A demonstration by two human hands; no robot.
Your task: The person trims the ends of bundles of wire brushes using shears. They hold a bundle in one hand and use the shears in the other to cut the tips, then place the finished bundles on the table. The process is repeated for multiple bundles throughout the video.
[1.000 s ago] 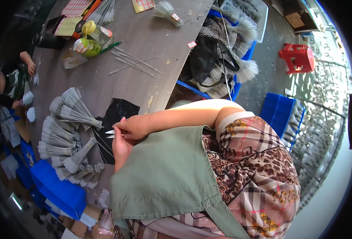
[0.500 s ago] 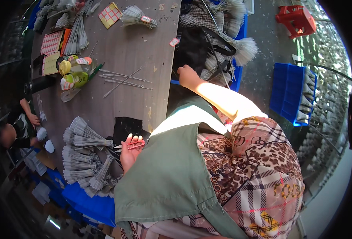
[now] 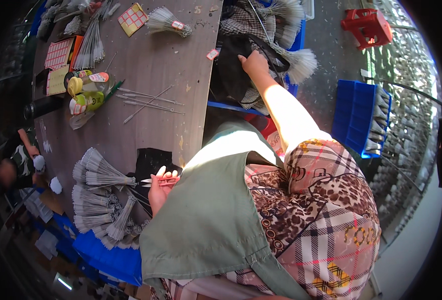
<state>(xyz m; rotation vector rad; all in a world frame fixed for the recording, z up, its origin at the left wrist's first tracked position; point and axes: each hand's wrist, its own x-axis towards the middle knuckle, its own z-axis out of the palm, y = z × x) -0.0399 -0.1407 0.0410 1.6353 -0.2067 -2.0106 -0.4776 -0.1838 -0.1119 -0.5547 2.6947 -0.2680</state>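
Note:
My left hand (image 3: 162, 187) is closed around small red-handled thread snips (image 3: 168, 181), their pale blades pointing left. Next to it lie a black cloth (image 3: 153, 161) and several bundles of thin white-bristled brushes (image 3: 101, 167) with wire stems. My right arm reaches to the far right, over a blue crate (image 3: 295, 90) beside the table. There my right hand (image 3: 256, 65) has its fingers closed on black fabric (image 3: 233, 70) that lies over the crate's contents. More brush bundles (image 3: 300, 65) stick out of the crate.
Loose brushes (image 3: 151, 102) lie on the table (image 3: 181, 60) near a green-labelled bottle (image 3: 88, 101). Label sheets (image 3: 58, 54) and another brush bundle (image 3: 168, 22) are farther back. A red stool (image 3: 367, 28) and a blue bin (image 3: 353, 115) stand right. Another person (image 3: 18, 162) sits at left.
My right hand has moved farther away over the crate, shifting the black fabric. My left hand keeps the snips in nearly the same place. The whole view has shifted slightly.

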